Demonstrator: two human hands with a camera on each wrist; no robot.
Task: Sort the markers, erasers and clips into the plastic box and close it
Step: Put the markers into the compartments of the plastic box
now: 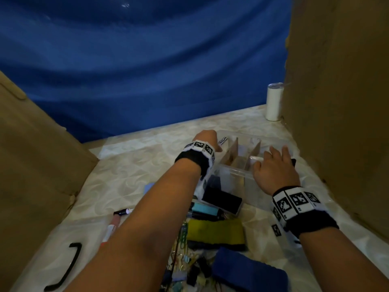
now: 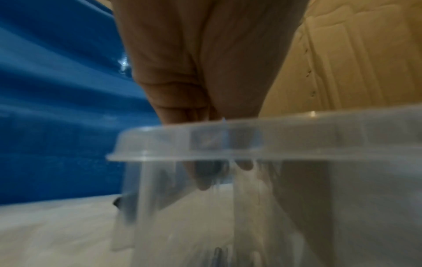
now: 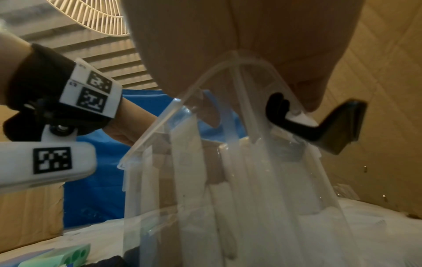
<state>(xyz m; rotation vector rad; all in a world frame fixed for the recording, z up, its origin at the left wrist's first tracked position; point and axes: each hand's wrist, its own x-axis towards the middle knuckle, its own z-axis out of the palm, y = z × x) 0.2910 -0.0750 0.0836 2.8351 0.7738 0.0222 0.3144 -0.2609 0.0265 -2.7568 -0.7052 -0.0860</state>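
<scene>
The clear plastic box (image 1: 233,170) stands open mid-table with cardboard dividers (image 1: 231,150) and a black eraser (image 1: 223,200) in its near compartment. My left hand (image 1: 207,139) reaches over the box's far left end. In the left wrist view its bunched fingers (image 2: 200,180) dip behind the rim (image 2: 297,137), pinching what looks like a dark-tipped marker (image 1: 223,140). My right hand (image 1: 273,167) grips the box's right end beside a black latch (image 1: 293,161), which also shows in the right wrist view (image 3: 315,126). Loose markers (image 1: 124,212), clips (image 1: 183,232), a yellow-green eraser (image 1: 216,231) and a blue eraser (image 1: 248,272) lie nearer me.
Cardboard walls stand at the left (image 1: 31,165) and right (image 1: 336,102), and a blue sheet hangs behind. A white tumbler (image 1: 273,102) stands at the back right. A loose black bent handle (image 1: 69,268) lies at the front left of the patterned tabletop.
</scene>
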